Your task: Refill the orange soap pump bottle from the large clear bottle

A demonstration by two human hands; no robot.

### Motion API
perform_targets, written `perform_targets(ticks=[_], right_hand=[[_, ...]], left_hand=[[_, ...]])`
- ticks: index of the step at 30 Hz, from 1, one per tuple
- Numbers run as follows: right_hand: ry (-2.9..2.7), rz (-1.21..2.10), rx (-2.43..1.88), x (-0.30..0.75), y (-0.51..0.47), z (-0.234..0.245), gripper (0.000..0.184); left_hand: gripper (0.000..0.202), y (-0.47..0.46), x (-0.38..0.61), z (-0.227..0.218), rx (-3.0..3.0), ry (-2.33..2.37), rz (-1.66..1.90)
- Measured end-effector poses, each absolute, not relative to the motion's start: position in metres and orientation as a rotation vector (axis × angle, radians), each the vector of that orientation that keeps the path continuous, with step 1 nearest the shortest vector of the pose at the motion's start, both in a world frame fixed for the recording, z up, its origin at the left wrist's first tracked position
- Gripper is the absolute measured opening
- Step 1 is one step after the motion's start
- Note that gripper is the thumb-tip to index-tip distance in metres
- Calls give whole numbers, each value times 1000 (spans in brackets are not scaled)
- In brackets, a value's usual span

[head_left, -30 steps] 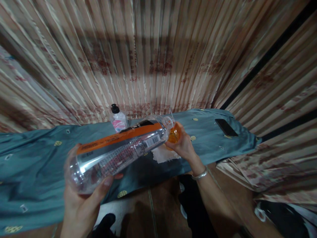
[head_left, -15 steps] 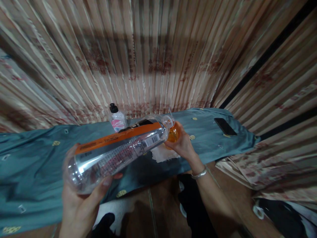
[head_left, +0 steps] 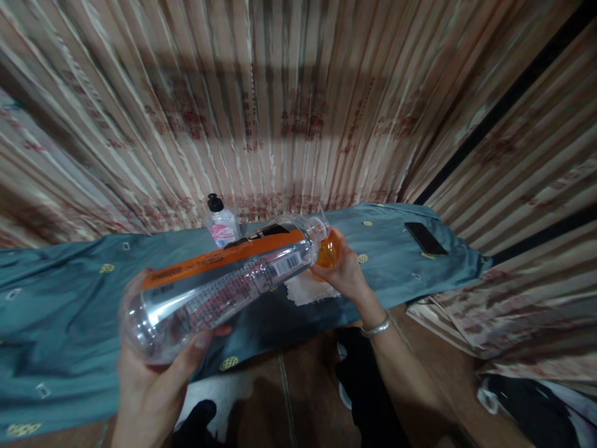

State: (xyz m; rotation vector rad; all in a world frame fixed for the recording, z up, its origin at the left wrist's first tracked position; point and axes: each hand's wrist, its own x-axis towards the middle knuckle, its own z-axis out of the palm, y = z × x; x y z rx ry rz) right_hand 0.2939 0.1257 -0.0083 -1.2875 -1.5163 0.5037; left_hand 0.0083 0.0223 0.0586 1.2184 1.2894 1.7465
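- Lower left: left hand (head_left: 152, 379) clasped around the base of a clear plastic bottle (head_left: 226, 283), tilted across center.
- Left of center: black-capped squeeze bottle (head_left: 222, 228), upright.
- Right of center: I see right hand (head_left: 346, 272) wrapped around an orange container (head_left: 328, 251), bottle mouth adjacent.
- Right: smartphone (head_left: 426, 239), flat.

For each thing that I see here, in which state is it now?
big bottle: tilted, neck at the cup, left hand around its base
cup: in the right hand, orange inside
small bottle: upright, black top on
phone: lying flat, dark
paper: lying on the cloth, ragged edge
cloth: spread, wrinkled
curtain: hanging in folds
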Motion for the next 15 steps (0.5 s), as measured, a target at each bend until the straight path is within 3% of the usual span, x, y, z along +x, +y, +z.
perform_targets(ticks=[3,15], right_hand=[[-1517,519,-1291,293,126,-7,91],[-1506,525,-1319,294,125,-6,91]], left_hand=[[105,22,4,55,1149,1273,1691],[106,21,3,52,1168,1339,1670]])
